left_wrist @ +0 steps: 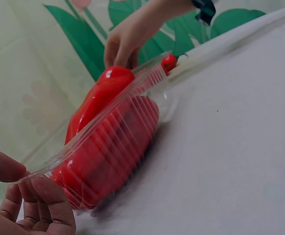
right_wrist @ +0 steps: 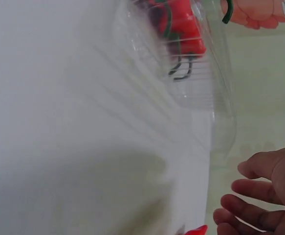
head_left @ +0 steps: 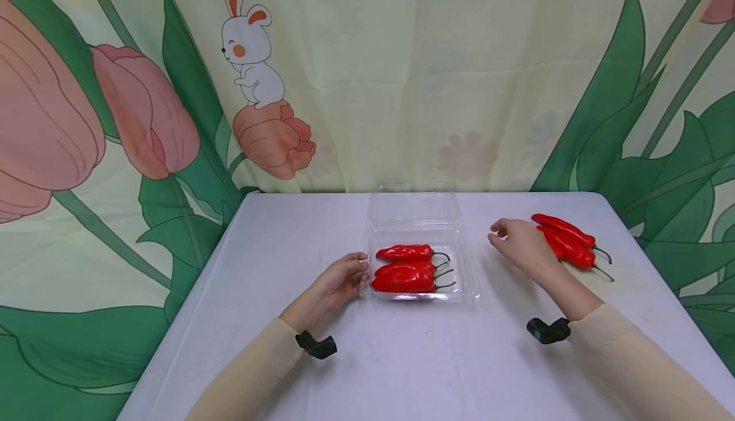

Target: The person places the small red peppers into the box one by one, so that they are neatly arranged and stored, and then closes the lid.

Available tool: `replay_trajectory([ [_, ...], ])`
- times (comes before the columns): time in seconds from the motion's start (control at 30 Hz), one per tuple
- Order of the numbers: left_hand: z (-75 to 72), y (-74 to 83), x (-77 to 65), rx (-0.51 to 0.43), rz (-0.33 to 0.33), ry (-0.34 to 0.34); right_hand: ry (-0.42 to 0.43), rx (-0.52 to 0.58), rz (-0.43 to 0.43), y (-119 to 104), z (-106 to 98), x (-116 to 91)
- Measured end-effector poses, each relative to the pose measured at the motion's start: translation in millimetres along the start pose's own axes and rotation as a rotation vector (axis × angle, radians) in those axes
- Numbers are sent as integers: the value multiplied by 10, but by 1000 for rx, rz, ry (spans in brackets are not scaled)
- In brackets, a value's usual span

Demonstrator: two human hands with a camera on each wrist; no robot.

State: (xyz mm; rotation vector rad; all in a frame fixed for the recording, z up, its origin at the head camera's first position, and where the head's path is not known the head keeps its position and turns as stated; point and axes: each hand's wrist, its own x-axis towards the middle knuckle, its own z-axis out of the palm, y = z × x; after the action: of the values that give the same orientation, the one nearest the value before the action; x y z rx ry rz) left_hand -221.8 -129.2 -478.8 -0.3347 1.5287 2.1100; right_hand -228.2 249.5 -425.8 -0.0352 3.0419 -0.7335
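A clear plastic clamshell box [head_left: 467, 280] sits on the table with its lid [head_left: 413, 207] raised at the back. Several glossy red chili peppers [head_left: 404, 277] lie in it, green stems pointing right. At the box's left side, my left hand [head_left: 343, 280] pinches the rim between thumb and fingers, as the left wrist view shows at the rim [left_wrist: 59, 159]. To the right of the box, my right hand [head_left: 525, 245] hovers with fingers loosely bent and holds nothing. It partly covers the loose red peppers [head_left: 565, 222] beside it. In the right wrist view the right hand's fingers [right_wrist: 252, 191] are spread apart.
A white cloth covers the table [head_left: 425, 357]. Behind its far edge hangs a curtain [head_left: 367, 89] printed with tulips and a rabbit. A dark device [head_left: 316, 344] is strapped at the left wrist, and another dark device [head_left: 548, 330] at the right.
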Motion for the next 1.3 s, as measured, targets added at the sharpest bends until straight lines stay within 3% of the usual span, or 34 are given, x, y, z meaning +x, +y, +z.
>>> replay_trajectory([
  [0.6,-3,-12,12,-1,7,-3,59,-112,49,490,51,-8],
  [1.3,-9,-3,16,-28,-8,-7,15,-91,94,629,4,48],
])
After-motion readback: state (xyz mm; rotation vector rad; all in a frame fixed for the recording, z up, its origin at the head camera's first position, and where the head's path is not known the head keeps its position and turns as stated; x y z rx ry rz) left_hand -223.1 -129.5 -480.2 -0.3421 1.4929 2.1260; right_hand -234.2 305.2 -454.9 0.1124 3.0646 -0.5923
